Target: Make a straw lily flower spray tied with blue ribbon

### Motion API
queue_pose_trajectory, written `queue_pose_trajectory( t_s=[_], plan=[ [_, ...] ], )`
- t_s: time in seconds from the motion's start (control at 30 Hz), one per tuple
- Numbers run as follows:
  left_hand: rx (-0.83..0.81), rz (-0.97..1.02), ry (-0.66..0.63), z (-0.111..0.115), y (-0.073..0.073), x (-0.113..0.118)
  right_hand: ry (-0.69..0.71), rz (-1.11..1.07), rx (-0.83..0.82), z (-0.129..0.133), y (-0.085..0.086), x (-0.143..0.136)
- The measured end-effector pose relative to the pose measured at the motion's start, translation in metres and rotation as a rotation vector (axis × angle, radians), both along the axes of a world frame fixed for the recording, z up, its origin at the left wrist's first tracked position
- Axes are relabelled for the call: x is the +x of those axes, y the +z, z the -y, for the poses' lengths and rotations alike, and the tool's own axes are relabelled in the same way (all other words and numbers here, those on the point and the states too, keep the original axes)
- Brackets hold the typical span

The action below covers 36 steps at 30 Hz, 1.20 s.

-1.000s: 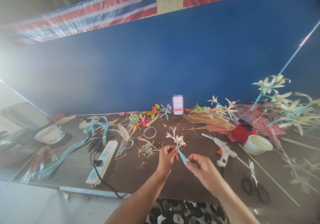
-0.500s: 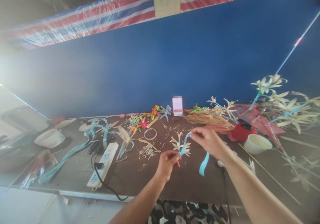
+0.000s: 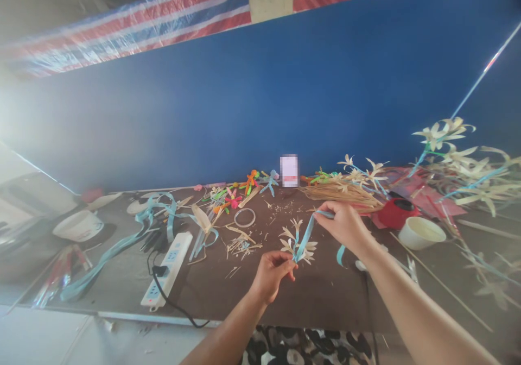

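My left hand [image 3: 273,274] pinches the stem end of a small bunch of cream flowers [image 3: 308,250], whose petals spread beyond the fingertips. A light blue ribbon [image 3: 306,237] rises from that pinch to my right hand [image 3: 341,225]. My right fingers are closed on the ribbon, up and to the right of the flowers. The ribbon's loose end hangs below my right hand, curled. Whatever lies between my left fingertips is partly hidden by them.
On the brown table [image 3: 325,300] are a white power strip [image 3: 169,270] with a black cord, a clear ring [image 3: 245,218], dried stalks [image 3: 342,194], a cream cup [image 3: 421,233], a red object [image 3: 393,214], a white bowl [image 3: 79,225] and more blue ribbon [image 3: 109,253].
My right hand has moved slightly right, and the ribbon between my hands is straighter. The flowers have shifted a little right and down. The loose ribbon end has risen.
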<state>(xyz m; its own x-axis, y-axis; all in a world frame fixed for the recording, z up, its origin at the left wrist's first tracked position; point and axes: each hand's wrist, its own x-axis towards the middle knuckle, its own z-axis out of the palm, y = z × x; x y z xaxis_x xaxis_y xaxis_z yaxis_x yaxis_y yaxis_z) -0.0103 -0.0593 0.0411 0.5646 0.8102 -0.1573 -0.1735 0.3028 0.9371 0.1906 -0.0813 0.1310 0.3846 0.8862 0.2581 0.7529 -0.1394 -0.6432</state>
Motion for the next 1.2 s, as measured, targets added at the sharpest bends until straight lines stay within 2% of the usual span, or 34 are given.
queue_pose_trajectory(
  t_s=[0.3,0.57,0.7,0.87,1.2],
  plan=[
    [-0.132,0.078,-0.007,0.000,0.003,-0.001,-0.135,0.165,-0.034,0.005,-0.014,0.000],
    [-0.368,0.170,0.058,-0.005,0.001,-0.004,-0.145,0.238,0.001,0.033,-0.025,-0.006],
    [-0.455,0.233,0.098,-0.008,0.000,-0.004,-0.059,0.220,-0.025,0.054,-0.034,-0.020],
    [-0.479,0.260,0.173,-0.010,-0.001,0.000,0.020,0.144,-0.032,0.075,-0.041,-0.040],
    [-0.507,0.307,0.222,-0.014,-0.003,0.005,0.206,0.091,-0.180,0.087,-0.056,-0.063]
  ],
)
